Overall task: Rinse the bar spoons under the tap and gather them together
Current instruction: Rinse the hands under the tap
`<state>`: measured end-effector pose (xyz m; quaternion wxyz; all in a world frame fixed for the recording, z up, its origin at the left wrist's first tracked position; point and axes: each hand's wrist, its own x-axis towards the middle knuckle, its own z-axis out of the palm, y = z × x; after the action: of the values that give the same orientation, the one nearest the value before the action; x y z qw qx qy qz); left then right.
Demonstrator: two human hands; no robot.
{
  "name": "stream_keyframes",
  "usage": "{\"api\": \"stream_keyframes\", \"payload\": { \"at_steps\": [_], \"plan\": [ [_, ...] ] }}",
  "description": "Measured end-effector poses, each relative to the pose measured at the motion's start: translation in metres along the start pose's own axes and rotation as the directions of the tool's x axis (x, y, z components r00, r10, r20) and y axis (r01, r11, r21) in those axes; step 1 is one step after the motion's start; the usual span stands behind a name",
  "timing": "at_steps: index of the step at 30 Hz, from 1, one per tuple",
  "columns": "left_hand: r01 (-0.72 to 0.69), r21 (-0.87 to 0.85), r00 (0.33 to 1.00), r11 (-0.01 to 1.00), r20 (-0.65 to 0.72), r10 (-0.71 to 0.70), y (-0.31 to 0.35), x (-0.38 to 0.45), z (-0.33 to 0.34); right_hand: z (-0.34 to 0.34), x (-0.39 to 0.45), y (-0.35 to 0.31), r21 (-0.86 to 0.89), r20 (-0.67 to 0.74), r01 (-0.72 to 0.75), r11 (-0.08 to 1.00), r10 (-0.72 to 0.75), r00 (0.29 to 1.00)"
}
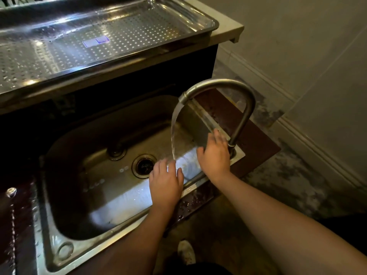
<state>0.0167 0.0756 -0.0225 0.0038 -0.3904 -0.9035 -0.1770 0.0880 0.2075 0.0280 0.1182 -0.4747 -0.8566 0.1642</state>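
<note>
Tap (218,90) running at frame centre, both hands, left hand (165,183) and right hand (215,155), loosely spread, holding nothing visible; risk: spoons unseen, water splashing over sink (59,235) rim.

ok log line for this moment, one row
tap: running | left hand: open in stream | right hand: open by tap base | spoons: none visible

Dim, warm indoor light, deep shadow across the left of the sink (83,147), bright glare patch on its near wall, specular glints on the perforated tray (79,50), wide-angle bending at edges, soft blur on foreground arms
</note>
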Motion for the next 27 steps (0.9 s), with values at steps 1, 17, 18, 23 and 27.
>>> {"api": "stream_keyframes", "payload": {
  "at_steps": [1,17,18,23,27],
  "plan": [
    [-0.001,-0.001,1.0,1.0,0.004,0.001,0.0,0.0,0.0,-0.001,0.005,0.0,-0.004,0.018,-0.013,1.0,0.013,1.0],
    [0.006,-0.048,0.999,0.999,-0.048,-0.009,-0.006,0.0,0.003,-0.022,0.036,-0.006,-0.019,0.216,-0.118,0.993,0.119,0.969],
    [0.004,-0.048,0.999,0.999,-0.049,-0.007,-0.006,0.0,0.004,-0.023,0.038,-0.006,-0.013,0.195,-0.126,0.992,0.127,0.973],
    [-0.015,-0.052,0.998,0.999,-0.062,0.012,-0.006,0.0,0.007,-0.024,0.037,-0.006,-0.018,0.13,-0.144,0.989,0.145,0.981],
    [-0.02,-0.03,0.997,0.999,-0.072,0.017,-0.006,0.001,0.008,-0.023,0.03,-0.009,-0.022,0.091,-0.144,0.989,0.146,0.985]
  ]
}}
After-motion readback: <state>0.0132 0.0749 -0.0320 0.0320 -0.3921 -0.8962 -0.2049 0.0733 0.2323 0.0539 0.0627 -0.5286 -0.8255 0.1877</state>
